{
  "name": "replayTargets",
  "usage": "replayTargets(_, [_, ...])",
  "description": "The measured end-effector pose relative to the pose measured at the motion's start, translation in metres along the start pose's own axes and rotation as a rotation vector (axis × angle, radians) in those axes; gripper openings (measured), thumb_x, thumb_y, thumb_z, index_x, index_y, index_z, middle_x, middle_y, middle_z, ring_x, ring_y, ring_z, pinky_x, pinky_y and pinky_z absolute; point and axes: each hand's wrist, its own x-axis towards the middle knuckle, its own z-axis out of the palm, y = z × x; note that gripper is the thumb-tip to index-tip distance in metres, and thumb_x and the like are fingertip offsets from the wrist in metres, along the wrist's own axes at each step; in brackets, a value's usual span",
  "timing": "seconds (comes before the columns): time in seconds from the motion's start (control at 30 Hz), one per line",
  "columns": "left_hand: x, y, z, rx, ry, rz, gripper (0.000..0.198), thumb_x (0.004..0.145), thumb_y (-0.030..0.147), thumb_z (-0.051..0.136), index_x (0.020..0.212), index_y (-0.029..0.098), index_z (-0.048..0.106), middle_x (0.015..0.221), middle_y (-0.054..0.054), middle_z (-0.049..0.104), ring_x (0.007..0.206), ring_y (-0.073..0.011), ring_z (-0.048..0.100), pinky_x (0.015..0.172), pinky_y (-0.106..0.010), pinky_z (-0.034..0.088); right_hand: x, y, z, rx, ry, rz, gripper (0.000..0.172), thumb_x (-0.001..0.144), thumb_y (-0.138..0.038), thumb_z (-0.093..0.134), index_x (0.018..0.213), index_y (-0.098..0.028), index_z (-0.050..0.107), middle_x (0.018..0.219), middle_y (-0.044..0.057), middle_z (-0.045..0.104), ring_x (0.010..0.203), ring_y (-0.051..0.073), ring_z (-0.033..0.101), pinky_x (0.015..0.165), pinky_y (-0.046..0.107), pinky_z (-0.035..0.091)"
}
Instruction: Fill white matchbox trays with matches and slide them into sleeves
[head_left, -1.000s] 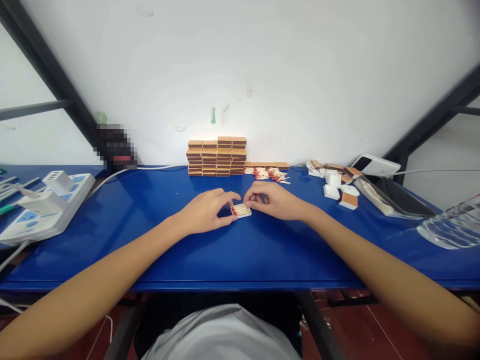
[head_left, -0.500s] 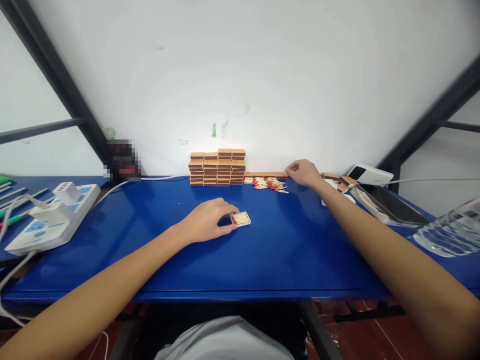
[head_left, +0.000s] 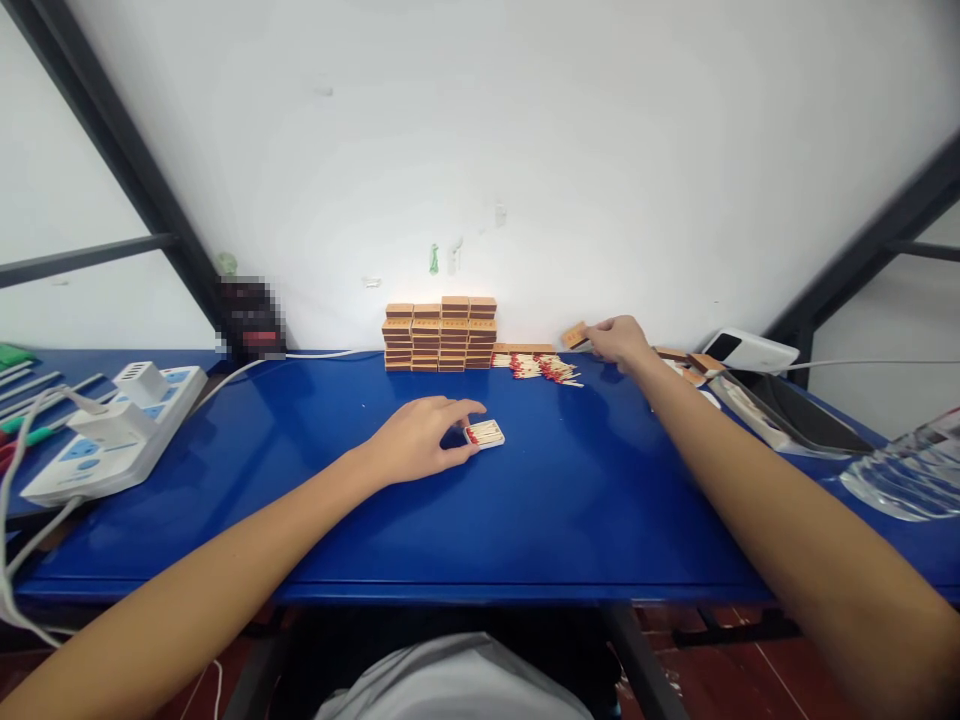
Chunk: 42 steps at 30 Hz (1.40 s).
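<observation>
Tray (head_left: 493, 445): on the worktop (head_left: 525, 540), in front of the person, open side up, presumably flat so that its matches (head_left: 486, 432) stay put; red heads lie toward the left end.
Left hand (head_left: 420, 440): curved round the tray's left end, thumb at the near side, a finger out by the far side; apparently there to steady it. Whether it grips or merely rests cannot be told.
Right hand (head_left: 621, 342): closed in a pinch on the right end of a box (head_left: 575, 335), held tilted near the wall (head_left: 600, 180); an end hold probably keeps the fingers off its broad face.
Stack (head_left: 440, 340): boxes squared up near the wall, likely for stability and to leave working room in front.
Loose matches (head_left: 526, 367): just right of the stack, before a low row (head_left: 525, 349) of boxes, seemingly within easy reach.
Pile (head_left: 703, 366): boxes lying jumbled at the right, partly behind the right forearm.
Count, hands and held items: two hands, one tray, one pinched box.
Count, stack: four columns abreast, the right two standing higher; layers not reliably countable.
Count, loose matches: three heaps, running together; single sticks cannot be counted.
Count, row and pile: not established.
</observation>
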Motion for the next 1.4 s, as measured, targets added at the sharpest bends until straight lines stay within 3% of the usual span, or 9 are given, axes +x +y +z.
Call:
replayTargets(0.1, [0.001,-0.002,0.0,-0.03,0.043,-0.063,0.052,0.096,0.035,0.075,0.146,0.025,0.062,0.109,-0.001,0.083,0.098,-0.0238,0.078,0.084,-0.035,0.059,-0.026,-0.014,-0.016,0.149,0.051,0.012,0.019,0.092,-0.037,0.074,0.086,-0.019,0.072,0.081,0.011,0.074,0.068,0.021,0.063,0.055,0.032,0.047])
replayTargets(0.27, [0.003,-0.007,0.0,-0.092,0.191,-0.108,0.054,0.092,0.032,0.077,0.143,0.025,0.061,0.11,-0.001,0.083,0.1,-0.0231,0.08,0.093,-0.037,0.063,-0.095,-0.035,-0.013,0.454,-0.397,-0.074,0.033,0.09,-0.052,0.081,0.082,-0.021,0.073,0.077,0.009,0.071,0.059,0.017,0.059,0.045,0.028,0.044])
replayTargets(0.43, [0.005,-0.011,0.0,-0.172,0.39,-0.1,0.055,0.09,0.027,0.079,0.141,0.024,0.06,0.109,-0.002,0.083,0.103,-0.0219,0.081,0.1,-0.038,0.063,-0.131,-0.046,0.005,0.629,-0.602,-0.157,0.042,0.084,-0.061,0.087,0.081,-0.021,0.073,0.079,0.008,0.073,0.059,0.015,0.058,0.039,0.024,0.046])
replayTargets(0.67, [0.006,-0.007,0.001,-0.232,0.422,-0.075,0.051,0.09,0.025,0.08,0.137,0.023,0.06,0.108,-0.001,0.083,0.1,-0.0201,0.081,0.1,-0.037,0.065,-0.143,-0.055,0.009,0.776,-0.646,-0.063,0.044,0.083,-0.059,0.09,0.087,-0.018,0.075,0.094,0.01,0.074,0.064,0.012,0.06,0.038,0.02,0.047])
replayTargets(1.03, [0.006,-0.008,0.002,-0.293,0.393,-0.06,0.055,0.089,0.025,0.08,0.141,0.021,0.06,0.109,-0.002,0.083,0.1,-0.0192,0.081,0.1,-0.036,0.064,-0.146,-0.055,0.01,0.796,-0.624,-0.12,0.051,0.081,-0.066,0.089,0.088,-0.018,0.071,0.092,0.008,0.075,0.065,0.012,0.062,0.043,0.021,0.054])
replayTargets(1.4, [0.007,-0.013,0.005,-0.351,0.43,-0.016,0.054,0.089,0.026,0.081,0.138,0.021,0.062,0.106,-0.002,0.082,0.096,-0.0184,0.08,0.099,-0.037,0.065,-0.148,-0.054,0.012,0.822,-0.592,-0.126,0.049,0.089,-0.057,0.086,0.114,-0.021,0.064,0.084,0.004,0.076,0.059,0.014,0.067,0.043,0.022,0.054])
